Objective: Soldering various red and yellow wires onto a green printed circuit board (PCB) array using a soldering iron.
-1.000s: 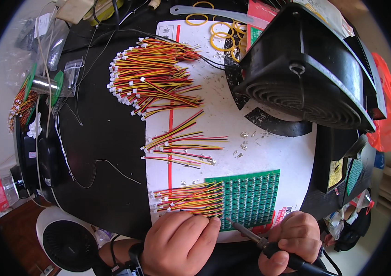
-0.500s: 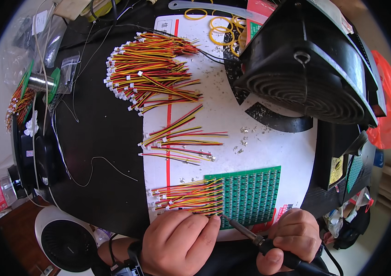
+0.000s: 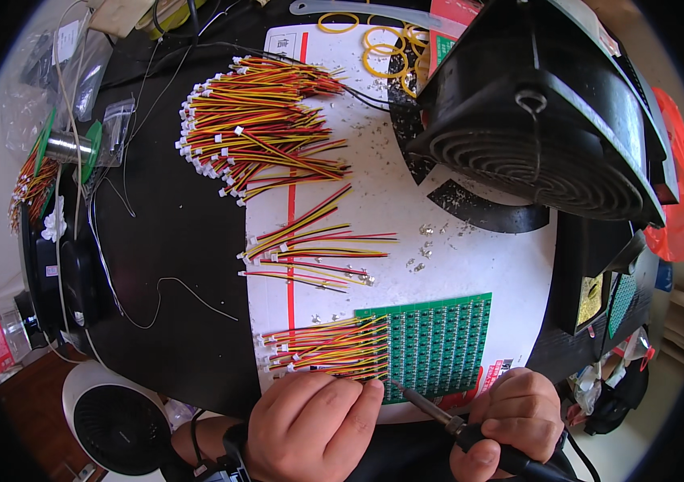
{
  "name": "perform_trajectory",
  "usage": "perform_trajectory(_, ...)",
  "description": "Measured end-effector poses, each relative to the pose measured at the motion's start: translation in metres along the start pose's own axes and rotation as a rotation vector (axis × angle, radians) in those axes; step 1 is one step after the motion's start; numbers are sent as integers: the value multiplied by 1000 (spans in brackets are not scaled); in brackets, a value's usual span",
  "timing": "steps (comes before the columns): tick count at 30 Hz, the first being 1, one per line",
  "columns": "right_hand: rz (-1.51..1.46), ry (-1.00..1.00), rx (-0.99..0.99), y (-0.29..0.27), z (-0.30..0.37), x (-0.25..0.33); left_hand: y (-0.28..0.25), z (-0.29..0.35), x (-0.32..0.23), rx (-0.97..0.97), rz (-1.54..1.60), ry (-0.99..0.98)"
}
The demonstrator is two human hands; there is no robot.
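A soldering iron (image 3: pixel 437 412) is gripped in my right hand (image 3: pixel 516 414), its tip pointing up-left just over the lower left part of a green circuit board (image 3: pixel 438 345). My left hand (image 3: pixel 314 422) lies beside the board's lower left corner. Its thumb and index finger pinch at the lowest wire leads, partly hiding them. A row of red, yellow and black connector wires (image 3: pixel 330 345) runs from white plugs to the board's left edge. Above it lie several loose connector wires (image 3: pixel 318 249) and a large bundle of connector wires (image 3: pixel 270 120).
A black fan-like unit (image 3: pixel 535 136) stands at the right of the white sheet (image 3: pixel 471 257). Metal bits (image 3: pixel 426 229) and yellow rubber bands (image 3: pixel 382 60) lie about. A solder spool (image 3: pixel 69 146) is at the left; a yellow tip-cleaning pad (image 3: pixel 589 301) sits at the right.
The soldering iron's tip has shifted slightly right and down, off the wire ends at the board's edge. My left hand stays in nearly the same place.
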State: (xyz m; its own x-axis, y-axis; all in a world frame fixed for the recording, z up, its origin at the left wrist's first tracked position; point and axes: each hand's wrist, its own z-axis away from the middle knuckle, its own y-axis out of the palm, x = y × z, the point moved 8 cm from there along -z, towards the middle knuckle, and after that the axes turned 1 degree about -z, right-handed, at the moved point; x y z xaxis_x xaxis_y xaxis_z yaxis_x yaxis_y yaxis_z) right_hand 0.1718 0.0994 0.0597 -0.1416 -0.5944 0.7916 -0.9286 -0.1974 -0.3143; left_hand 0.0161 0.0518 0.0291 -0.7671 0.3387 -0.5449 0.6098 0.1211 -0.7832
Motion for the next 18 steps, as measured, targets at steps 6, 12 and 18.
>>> perform_trajectory(6, -76, 26, 68, 20, 0, -14, -3, 10, 9, 11, -80, -54)
perform_trajectory(12, -2, 35, 54, 7, -1, -4, -1, 3, 2, -6, -26, 18)
perform_trajectory(18, 17, 33, 37, 6, -3, -2, 1, 2, 1, -3, -5, 20)
